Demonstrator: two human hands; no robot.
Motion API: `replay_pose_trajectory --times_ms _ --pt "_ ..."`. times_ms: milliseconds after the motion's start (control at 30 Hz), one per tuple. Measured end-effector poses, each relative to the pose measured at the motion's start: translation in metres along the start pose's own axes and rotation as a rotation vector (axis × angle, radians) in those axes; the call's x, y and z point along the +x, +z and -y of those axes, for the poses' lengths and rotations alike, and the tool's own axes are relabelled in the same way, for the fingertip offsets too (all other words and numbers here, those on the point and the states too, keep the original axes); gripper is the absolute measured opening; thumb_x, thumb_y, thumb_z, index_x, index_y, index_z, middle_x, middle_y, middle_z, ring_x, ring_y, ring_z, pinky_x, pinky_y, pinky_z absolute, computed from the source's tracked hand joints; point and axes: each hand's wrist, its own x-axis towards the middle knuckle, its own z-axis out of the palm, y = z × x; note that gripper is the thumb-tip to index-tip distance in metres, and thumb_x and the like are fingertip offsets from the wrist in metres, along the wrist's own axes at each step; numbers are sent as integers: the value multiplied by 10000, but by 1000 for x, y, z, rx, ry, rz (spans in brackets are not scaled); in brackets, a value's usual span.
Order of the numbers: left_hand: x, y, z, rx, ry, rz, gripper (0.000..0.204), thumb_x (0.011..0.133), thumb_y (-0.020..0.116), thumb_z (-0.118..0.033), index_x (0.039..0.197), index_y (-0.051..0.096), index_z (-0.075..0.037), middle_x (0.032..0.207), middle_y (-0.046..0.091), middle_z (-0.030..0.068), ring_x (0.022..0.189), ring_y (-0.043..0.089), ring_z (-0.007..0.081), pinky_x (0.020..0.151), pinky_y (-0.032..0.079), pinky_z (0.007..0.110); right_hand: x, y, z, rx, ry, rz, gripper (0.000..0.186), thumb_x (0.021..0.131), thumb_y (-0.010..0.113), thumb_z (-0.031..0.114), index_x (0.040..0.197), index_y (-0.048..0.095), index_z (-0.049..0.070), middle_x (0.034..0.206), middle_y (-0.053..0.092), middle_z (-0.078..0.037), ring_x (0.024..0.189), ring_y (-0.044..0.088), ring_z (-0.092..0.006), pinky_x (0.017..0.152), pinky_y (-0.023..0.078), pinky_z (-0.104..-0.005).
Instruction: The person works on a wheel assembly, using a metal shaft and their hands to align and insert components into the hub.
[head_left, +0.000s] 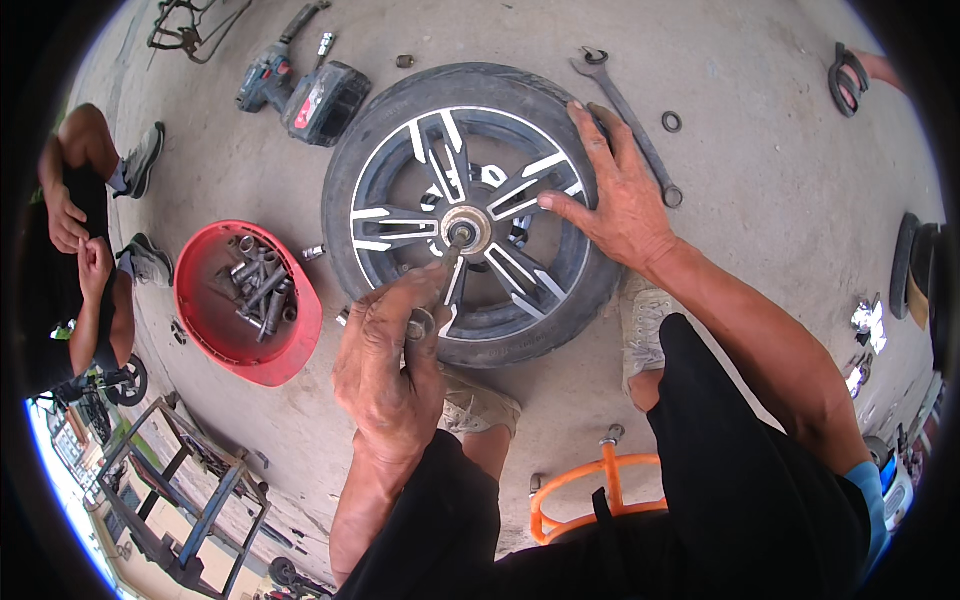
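Observation:
A black tyre point(372, 140) on a black-and-silver spoked rim point(400, 226) lies flat on the ground between my feet. My left hand point(390, 350) is closed around a slim metal rod point(452, 262) with a round metal end showing beside my fingers. The rod's far end meets the bearing hub point(468, 222) at the wheel's centre; its tip is hard to make out. On the tyre's right side rests my right hand point(622, 195), fingers spread, thumb across the sidewall toward the rim.
Left of the wheel, a red hard hat point(275, 372) holds several sockets. Beyond the tyre lie a cordless impact wrench point(265, 80) and, to the right, a combination spanner point(630, 122). An orange-framed stool point(570, 525) is beneath me. Another person point(85, 230) sits at left.

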Motion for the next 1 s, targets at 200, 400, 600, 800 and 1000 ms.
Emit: replay_pose_trajectory --times_ms 200,400,600,800,1000 --pt "2 -1 2 -65 -18 13 508 804 827 76 1280 663 8 1144 781 163 1024 763 340 864 618 420 1 -11 10 -104 5 5 1036 905 807 526 1706 252 175 1612 358 -274 1430 463 -476 1190 401 -545" --pt "-23 0 38 -93 -304 54 628 823 839 -19 1402 597 -18 1458 594 208 1245 647 392 994 581 467 -5 -49 66 138 -313 -40 867 758 940 168 1533 553 121 1381 550 -171 1171 612 -360 959 538 -468" --pt "-49 14 117 356 -318 45 530 971 729 -201 1453 556 -64 1632 440 161 1482 407 422 1242 362 530 -3 -71 136 271 -753 63 795 710 963 191 1440 656 125 1249 658 -140 1031 669 -292 806 589 -393" --pt "-40 34 142 117 -416 -94 452 937 754 -101 1351 577 -63 1603 443 163 1453 447 421 1207 411 510 7 -61 143 193 -863 192 558 783 890 78 1316 730 108 1141 710 -106 899 710 -274 720 594 -389" --pt "-46 41 154 44 -448 -168 371 971 740 -133 1308 590 -97 1581 449 167 1416 481 421 1183 430 511 5 -69 154 151 -801 133 414 791 860 9 1194 767 35 1092 699 -135 880 706 -288 705 594 -385"
